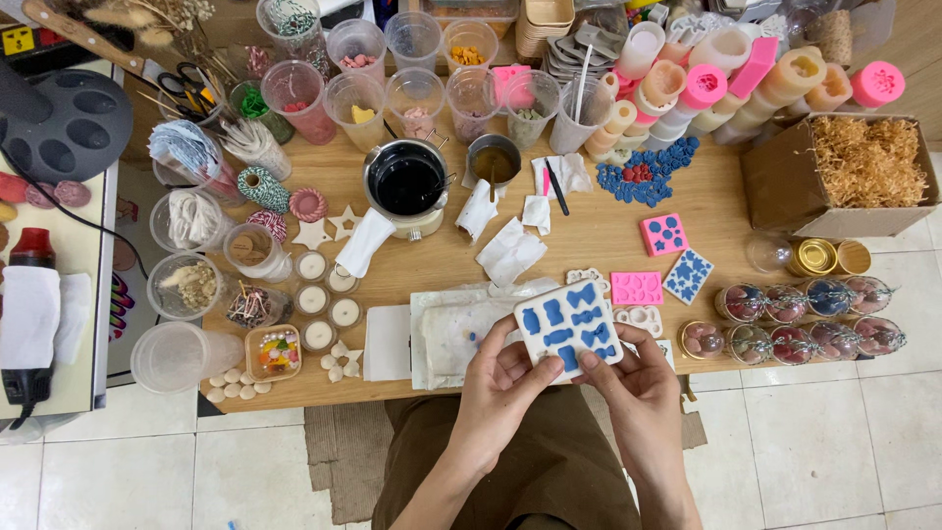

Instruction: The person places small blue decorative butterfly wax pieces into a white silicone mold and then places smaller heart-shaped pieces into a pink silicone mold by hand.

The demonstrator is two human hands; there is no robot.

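Note:
Both my hands hold a white silicone mould [569,327] with several blue-filled cavities, tilted up over the near table edge. My left hand [498,385] grips its lower left side, thumb pressed on the front. My right hand [633,385] grips the lower right corner. Just behind the mould lies a white wax-stained tray [453,329] with small blue specks.
The wooden table [599,231] carries a black melting pot [406,185], a small metal cup [493,160], crumpled tissues, pink and blue moulds [663,234], a pile of blue wax pieces [650,172], tealight cups [314,300], clear cups, decorated glass jars [805,319] and a shred-filled cardboard box [844,177].

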